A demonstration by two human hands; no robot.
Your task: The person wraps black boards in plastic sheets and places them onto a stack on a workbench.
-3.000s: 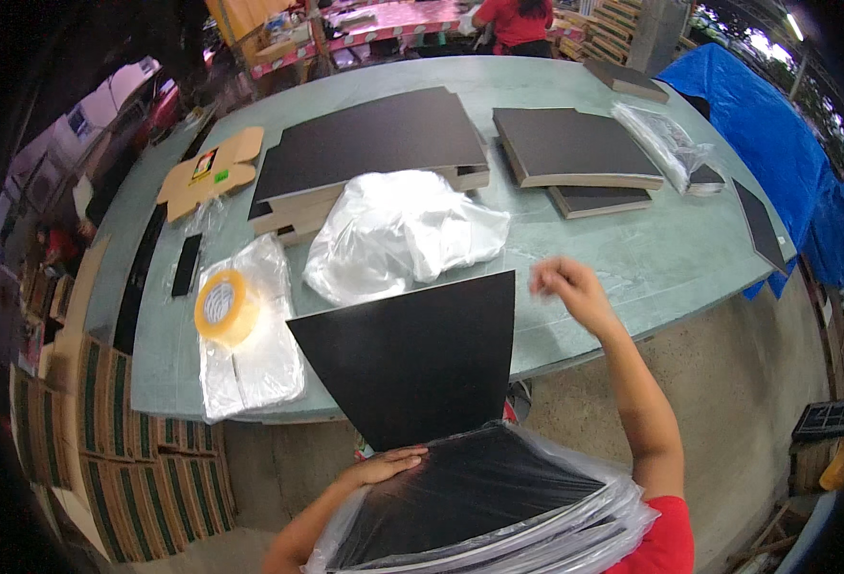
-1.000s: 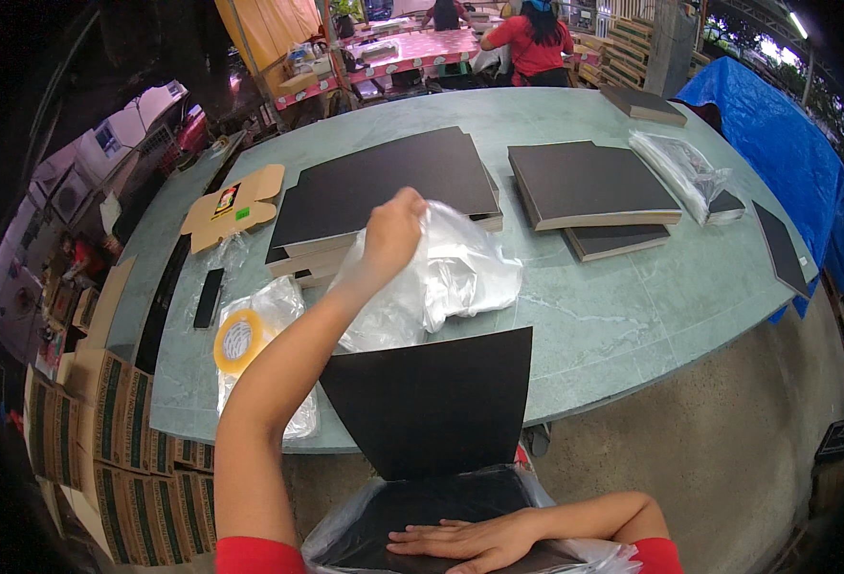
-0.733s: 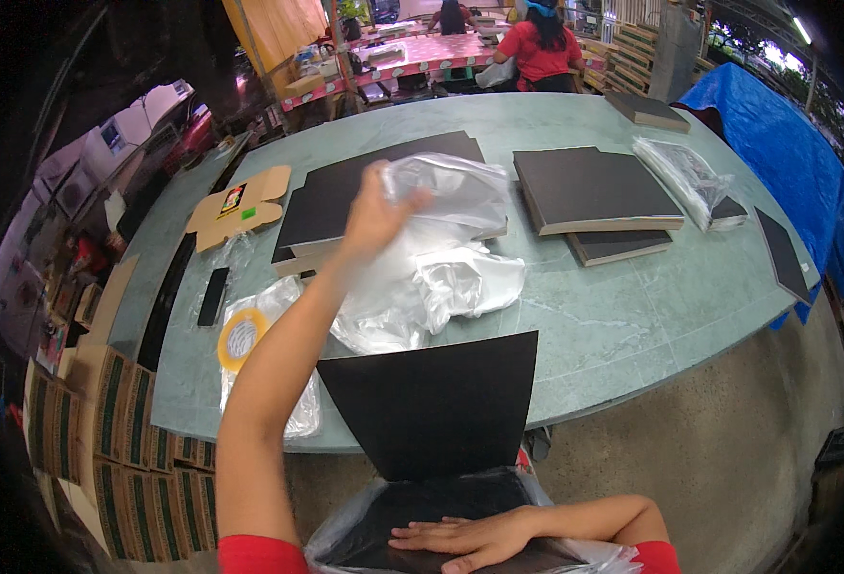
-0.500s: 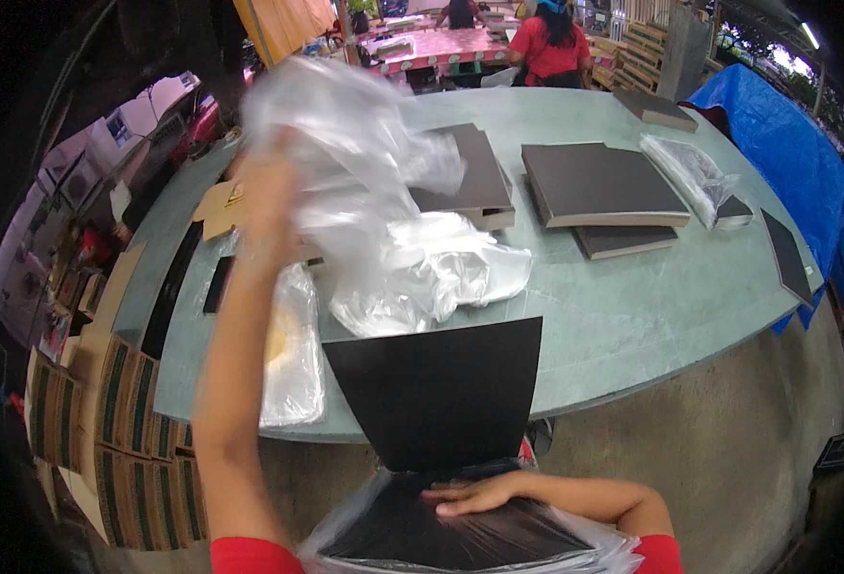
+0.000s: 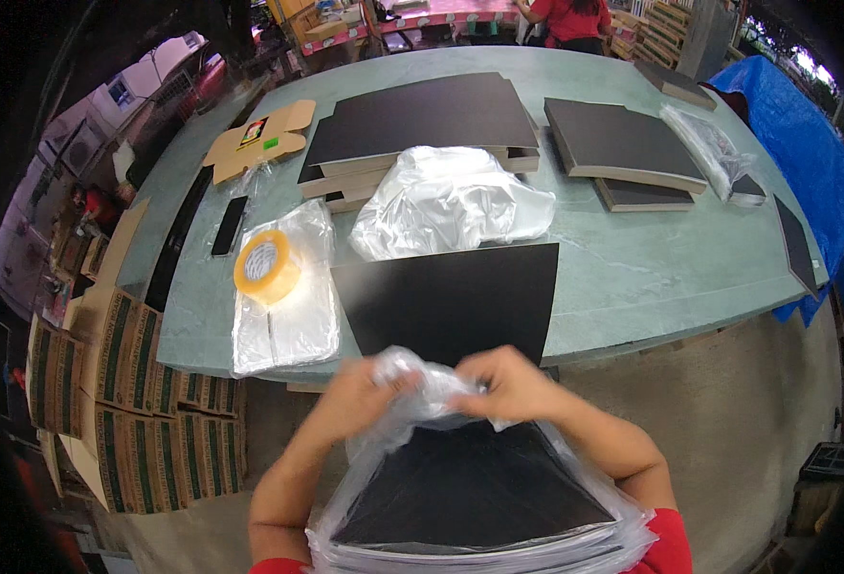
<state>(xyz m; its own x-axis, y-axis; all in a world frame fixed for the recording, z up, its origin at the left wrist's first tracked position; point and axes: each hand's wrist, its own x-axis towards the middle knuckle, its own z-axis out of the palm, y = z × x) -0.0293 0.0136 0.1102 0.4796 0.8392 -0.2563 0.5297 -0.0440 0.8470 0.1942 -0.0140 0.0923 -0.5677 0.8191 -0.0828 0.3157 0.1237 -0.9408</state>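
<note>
Both my hands are closed on a bunched, transparent plastic bag (image 5: pixel 430 390), my left hand (image 5: pixel 369 394) on one side and my right hand (image 5: pixel 510 385) on the other. The bag is gathered between my fingers just above a stack of plastic-wrapped black sheets (image 5: pixel 470 488) close to my body. Behind my hands a single black board (image 5: pixel 451 292) leans up at the table's near edge. A crumpled pile of plastic bags (image 5: pixel 455 201) lies beyond it. My fingertips are partly blurred and covered by plastic.
On the green table (image 5: pixel 652 277) lie a yellow tape roll (image 5: pixel 267 267) on flat plastic bags (image 5: pixel 283 335), a phone (image 5: pixel 230 226), unfolded cardboard (image 5: pixel 255 142) and black board stacks (image 5: pixel 422 115), (image 5: pixel 623 139). Cardboard bundles (image 5: pixel 144 383) stand left, a blue tarp (image 5: pixel 786 163) right. Another person (image 5: pixel 575 21) is beyond.
My left hand has come down from over the table with a plastic bag. My right hand has left the wrapped stack and now grips the bag too. The view has tilted downward.
</note>
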